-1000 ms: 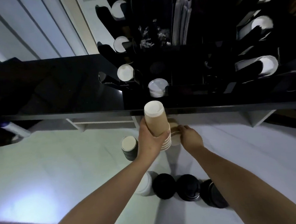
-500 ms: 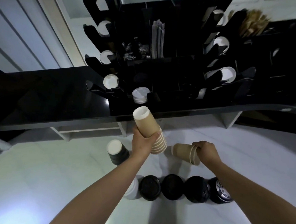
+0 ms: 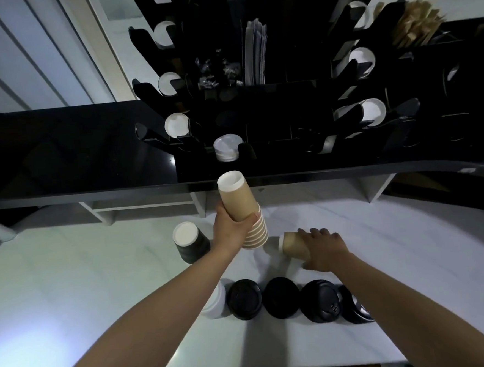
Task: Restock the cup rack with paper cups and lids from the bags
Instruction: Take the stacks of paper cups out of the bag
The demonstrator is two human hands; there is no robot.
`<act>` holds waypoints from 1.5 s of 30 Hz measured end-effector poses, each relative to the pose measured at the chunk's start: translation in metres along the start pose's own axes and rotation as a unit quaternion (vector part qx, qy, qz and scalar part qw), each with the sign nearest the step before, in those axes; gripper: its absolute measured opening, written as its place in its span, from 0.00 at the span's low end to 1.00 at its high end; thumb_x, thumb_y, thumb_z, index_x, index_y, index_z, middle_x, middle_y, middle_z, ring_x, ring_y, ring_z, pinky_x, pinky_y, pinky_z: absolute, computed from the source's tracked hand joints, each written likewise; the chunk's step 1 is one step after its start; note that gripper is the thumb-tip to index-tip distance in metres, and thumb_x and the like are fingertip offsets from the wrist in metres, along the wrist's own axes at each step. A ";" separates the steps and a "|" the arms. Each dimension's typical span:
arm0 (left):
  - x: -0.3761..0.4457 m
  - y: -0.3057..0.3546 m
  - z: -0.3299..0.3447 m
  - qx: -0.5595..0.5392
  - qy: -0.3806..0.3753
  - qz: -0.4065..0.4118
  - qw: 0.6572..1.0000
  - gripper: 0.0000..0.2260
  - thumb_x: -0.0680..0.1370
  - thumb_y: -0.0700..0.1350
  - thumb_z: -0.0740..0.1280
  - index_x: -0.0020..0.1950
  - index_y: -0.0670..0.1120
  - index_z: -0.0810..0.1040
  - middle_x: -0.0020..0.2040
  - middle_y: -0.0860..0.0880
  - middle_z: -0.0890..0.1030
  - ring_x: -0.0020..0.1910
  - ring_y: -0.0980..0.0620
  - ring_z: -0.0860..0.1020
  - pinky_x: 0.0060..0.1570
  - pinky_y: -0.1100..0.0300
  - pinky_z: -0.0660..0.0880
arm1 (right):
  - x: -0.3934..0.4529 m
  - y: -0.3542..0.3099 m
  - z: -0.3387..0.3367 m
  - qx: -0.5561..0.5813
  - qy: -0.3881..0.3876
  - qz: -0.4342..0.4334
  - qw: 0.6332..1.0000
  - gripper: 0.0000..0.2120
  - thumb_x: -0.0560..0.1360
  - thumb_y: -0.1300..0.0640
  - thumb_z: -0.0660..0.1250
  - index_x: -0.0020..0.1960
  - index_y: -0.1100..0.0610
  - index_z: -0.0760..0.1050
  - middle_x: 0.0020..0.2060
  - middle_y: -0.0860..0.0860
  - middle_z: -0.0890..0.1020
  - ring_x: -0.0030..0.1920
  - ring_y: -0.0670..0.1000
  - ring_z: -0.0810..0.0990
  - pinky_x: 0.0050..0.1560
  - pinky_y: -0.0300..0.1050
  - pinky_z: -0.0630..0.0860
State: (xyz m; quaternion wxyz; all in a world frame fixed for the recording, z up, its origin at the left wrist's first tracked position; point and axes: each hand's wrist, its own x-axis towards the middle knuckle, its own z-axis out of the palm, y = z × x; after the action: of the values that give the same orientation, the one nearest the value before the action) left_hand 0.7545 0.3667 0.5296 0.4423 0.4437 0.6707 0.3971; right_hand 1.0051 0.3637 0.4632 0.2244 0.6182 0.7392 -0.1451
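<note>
Cup rack (image 3: 259,119) on shelf (image 3: 61,156) above lids (image 3: 280,296) on counter (image 3: 71,295).

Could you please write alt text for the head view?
The left hand grips a stack of brown paper cups below the black cup rack, while the right hand holds another brown cup lying on the white counter.

Two stacks of brown paper cups are showing: one upright stack (image 3: 244,211) and one lying on its side (image 3: 293,244). One stack of dark cups (image 3: 192,244) is standing on the white counter (image 3: 70,281). Four stacks of black lids (image 3: 280,296) and one stack of white lids (image 3: 216,301) are lining its near edge, with one more stack of pale lids (image 3: 227,148) sitting in the rack (image 3: 273,118).
</note>
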 end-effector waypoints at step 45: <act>-0.011 -0.032 0.044 0.166 -0.120 0.060 0.977 0.46 0.70 0.44 0.81 0.79 0.47 0.57 0.67 0.52 0.74 0.64 0.51 0.73 0.60 0.57 0.70 | -0.037 0.003 0.005 0.374 0.124 0.047 0.918 0.18 0.81 0.55 0.65 0.69 0.55 0.74 0.69 0.55 0.76 0.67 0.56 0.75 0.65 0.43 0.68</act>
State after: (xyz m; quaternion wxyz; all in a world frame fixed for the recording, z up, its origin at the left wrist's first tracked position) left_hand 0.7910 0.3529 0.4894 0.4156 0.5945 0.6413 0.2501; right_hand 1.0140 0.3299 0.4780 -0.1102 0.7041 0.6230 -0.3223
